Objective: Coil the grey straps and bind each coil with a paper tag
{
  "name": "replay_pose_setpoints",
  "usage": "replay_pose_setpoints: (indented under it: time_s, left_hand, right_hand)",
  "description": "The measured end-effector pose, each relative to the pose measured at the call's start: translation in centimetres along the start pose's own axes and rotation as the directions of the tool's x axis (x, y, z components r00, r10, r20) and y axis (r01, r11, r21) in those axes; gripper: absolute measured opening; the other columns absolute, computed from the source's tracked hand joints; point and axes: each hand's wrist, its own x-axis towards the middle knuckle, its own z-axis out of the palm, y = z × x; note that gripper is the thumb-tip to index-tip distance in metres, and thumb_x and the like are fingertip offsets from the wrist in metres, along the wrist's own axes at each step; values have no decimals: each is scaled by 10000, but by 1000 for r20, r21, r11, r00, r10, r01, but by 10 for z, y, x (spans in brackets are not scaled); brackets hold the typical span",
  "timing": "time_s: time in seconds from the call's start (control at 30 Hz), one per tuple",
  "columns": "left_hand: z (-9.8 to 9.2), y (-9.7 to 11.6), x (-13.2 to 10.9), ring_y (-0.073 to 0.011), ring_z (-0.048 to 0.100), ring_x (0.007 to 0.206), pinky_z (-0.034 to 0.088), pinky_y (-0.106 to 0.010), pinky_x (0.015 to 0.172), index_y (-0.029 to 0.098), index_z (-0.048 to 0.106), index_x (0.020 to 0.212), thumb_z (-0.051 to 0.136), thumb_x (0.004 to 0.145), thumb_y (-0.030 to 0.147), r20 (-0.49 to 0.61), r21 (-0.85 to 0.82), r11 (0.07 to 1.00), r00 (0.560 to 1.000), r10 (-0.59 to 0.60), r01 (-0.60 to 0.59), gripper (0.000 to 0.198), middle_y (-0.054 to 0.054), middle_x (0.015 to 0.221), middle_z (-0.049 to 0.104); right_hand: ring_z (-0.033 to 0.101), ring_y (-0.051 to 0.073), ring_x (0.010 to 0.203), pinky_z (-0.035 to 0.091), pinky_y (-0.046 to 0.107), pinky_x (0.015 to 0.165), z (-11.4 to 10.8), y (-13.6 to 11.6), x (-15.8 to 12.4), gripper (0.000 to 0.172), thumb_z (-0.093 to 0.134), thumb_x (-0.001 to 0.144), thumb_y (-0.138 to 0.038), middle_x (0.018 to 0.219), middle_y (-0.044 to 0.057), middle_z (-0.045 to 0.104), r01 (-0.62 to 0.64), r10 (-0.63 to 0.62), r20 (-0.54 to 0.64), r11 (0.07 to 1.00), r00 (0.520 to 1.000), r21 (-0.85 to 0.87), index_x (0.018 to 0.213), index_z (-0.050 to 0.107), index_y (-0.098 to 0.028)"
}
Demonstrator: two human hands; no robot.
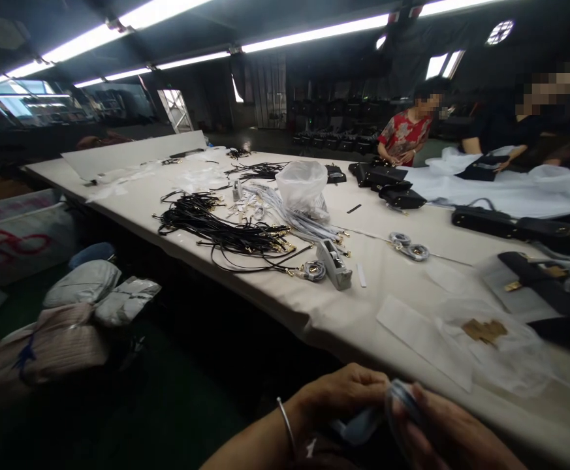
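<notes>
Close to me at the bottom, my left hand point(346, 395) and my right hand point(448, 427) are both closed on a coiled strap point(398, 393) in pale grey wrapping, held in front of the table edge. My fingers and blur hide part of the coil. Beyond them on the table lie a tape dispenser point(334, 264) and a coiled wrapped strap point(313, 271) beside it. Two more coiled straps point(409, 247) lie farther right. A heap of black straps point(226, 228) with gold clasps spreads to the left, and grey-wrapped straps point(285, 207) lie behind it.
The long pale table point(275, 297) runs away from me. A clear plastic bag point(497, 346) with brown pieces and black handbags point(539, 277) lie at right. Two people point(407, 134) point(503, 140) stand across the table. Wrapped bundles point(69, 333) sit on the floor at left.
</notes>
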Motion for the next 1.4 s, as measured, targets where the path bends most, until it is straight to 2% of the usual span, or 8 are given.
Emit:
replay_pose_setpoints:
  time_s: [0.2,0.4,0.67,0.77,0.9,1.07,1.23,1.4]
  left_hand:
    - [37,-18,31,-64,380,473,285,-215,479,185,547,996,576,839,673,-400,-253,891,879,258,-377,513,42,668,485]
    - [41,31,2,-121,530,698,420,-243,696,149,668,963,505,944,506,-87,133,966,969,233,-220,393,-11,759,578]
    - [-14,71,-21,-111,497,681,366,-210,623,173,671,891,658,745,200,-185,581,813,978,97,29,149,51,732,578]
    - [-34,68,-12,-129,546,748,386,-218,669,179,670,797,715,710,218,-258,686,726,951,169,57,106,47,750,612]
    - [-46,50,5,-136,567,782,415,-230,724,171,676,740,729,739,285,-176,631,776,974,139,3,126,30,779,615]
    - [-31,9,13,-123,503,715,420,-248,700,156,609,764,593,878,495,-126,360,932,988,84,-34,357,19,743,543]
    - [-11,-13,17,-138,530,739,453,-282,732,169,556,1002,452,907,657,-332,207,956,904,268,-208,508,-12,824,586]
    - [6,3,23,-88,442,499,374,-224,503,147,595,997,568,865,584,-164,247,967,981,107,-64,456,31,656,530]
  right_hand:
    - [689,270,874,580,433,809,7,-43,13,439,700,789,-555,942,102,721,407,-383,-364,913,849,-10,1088,682,-233]
    - [566,318,1254,431,517,1091,-10,-68,29,229,618,898,-424,1117,86,714,544,-862,-255,480,437,-689,1055,664,-264]
    - [601,193,711,501,323,674,-44,-33,47,233,410,1000,-363,799,43,644,475,-675,411,-101,613,-874,918,573,-219]
    - [512,162,622,418,290,597,-34,-19,39,303,366,1011,-415,737,20,610,454,-607,370,-18,703,-891,834,529,-230]
    - [461,136,579,360,267,546,-12,-13,28,474,321,989,-580,670,12,564,377,-427,158,496,890,-782,795,551,-214]
    - [294,63,391,263,212,414,12,-22,25,639,400,879,-753,504,-65,407,89,-90,-1,990,996,-105,839,607,-150]
    - [554,127,575,506,276,605,11,-54,22,481,561,879,-606,663,1,568,288,-237,-218,927,947,242,968,671,-147]
    - [620,261,1073,488,434,973,-14,-68,27,320,533,943,-460,1047,86,685,564,-682,-320,727,657,-391,1143,621,-226]
